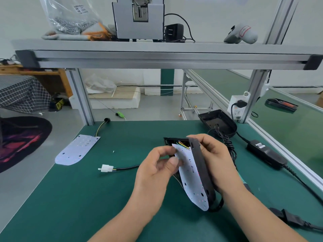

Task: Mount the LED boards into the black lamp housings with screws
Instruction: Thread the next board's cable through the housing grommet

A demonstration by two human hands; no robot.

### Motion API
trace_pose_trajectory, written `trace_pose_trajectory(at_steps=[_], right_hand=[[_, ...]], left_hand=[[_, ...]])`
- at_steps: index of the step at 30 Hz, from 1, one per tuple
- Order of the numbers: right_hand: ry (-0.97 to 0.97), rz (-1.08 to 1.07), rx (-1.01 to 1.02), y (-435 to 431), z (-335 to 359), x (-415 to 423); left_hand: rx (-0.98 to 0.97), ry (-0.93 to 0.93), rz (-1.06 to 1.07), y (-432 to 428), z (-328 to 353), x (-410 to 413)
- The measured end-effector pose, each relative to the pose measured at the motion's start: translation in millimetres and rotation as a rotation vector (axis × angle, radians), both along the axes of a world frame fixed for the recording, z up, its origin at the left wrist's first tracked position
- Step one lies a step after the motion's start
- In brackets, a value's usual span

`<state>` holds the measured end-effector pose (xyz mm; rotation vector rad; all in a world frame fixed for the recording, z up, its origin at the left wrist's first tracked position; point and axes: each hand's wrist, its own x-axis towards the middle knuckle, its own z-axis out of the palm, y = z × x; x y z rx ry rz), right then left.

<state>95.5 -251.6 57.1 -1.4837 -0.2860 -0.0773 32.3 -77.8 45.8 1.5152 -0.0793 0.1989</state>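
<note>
My right hand (213,159) grips a black lamp housing (201,163), tilted on its edge above the green mat. A white LED board (190,177) leans against the housing's open side, with coloured wires at its top. My left hand (157,168) pinches the board's left edge between thumb and fingers. A second LED board (76,149) lies flat at the mat's left, yellow and green wires at its far end. Another black housing (218,123) lies open at the back right. A white connector (105,168) on a black cable lies left of my hands.
A black power adapter (265,152) and its cables run along the mat's right side. A small white bit (113,151) lies mid-mat. The shelf above carries a bag of screws (70,23), a grey machine (138,18) and a handheld tool (243,34). Aluminium posts stand at the far corners.
</note>
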Motion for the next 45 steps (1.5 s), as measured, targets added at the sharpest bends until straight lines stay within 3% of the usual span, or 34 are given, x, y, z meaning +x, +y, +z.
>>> trace_pose_trajectory(at_steps=[6, 9, 11, 15, 20, 27, 32, 36, 38, 40, 42, 45], right_hand=[[0.039, 0.034, 0.096, 11.5, -3.9, -3.2], [0.064, 0.086, 0.135, 13.2, -1.8, -5.6], [-0.021, 0.067, 0.024, 13.0, -0.5, -8.5], [-0.209, -0.012, -0.277, 10.8, -1.9, -12.7], [-0.402, -0.083, -0.436, 11.1, 0.7, -15.2], [-0.604, -0.068, -0.482, 13.3, 1.0, -13.0], [-0.559, -0.055, -0.538, 8.8, -1.0, -8.5], [-0.449, -0.187, -0.582, 3.2, -2.9, -3.8], [-0.424, -0.222, -0.488, -2.1, 3.3, -10.3], [-0.386, -0.015, -0.363, -3.5, 12.4, -20.6], [-0.37, 0.173, -0.474, 4.4, 16.0, -28.9], [-0.379, 0.131, -0.648, 17.2, 6.6, -28.6]], left_hand=[[0.096, 0.115, 0.207, -1.4, -9.9, 10.9], [0.009, 0.12, 0.021, 9.8, -8.3, 15.4], [-0.109, 0.121, -0.161, 14.1, -6.4, 13.8], [-0.408, 0.222, -0.309, 18.4, -1.1, 6.4], [-0.437, 0.228, -0.307, 19.0, 5.5, 1.5], [-0.457, 0.228, -0.306, 24.4, 10.0, -3.7], [-0.484, 0.227, -0.308, 22.0, 9.8, -2.4], [-0.47, 0.288, -0.129, 26.9, 11.2, 5.9], [-0.445, 0.284, -0.034, 32.9, 10.2, 10.2], [-0.403, 0.259, 0.061, 35.6, 9.8, 12.4], [-0.368, 0.233, 0.123, 35.1, 9.9, 13.0], [-0.327, 0.196, 0.13, 34.6, 5.7, 12.6]])
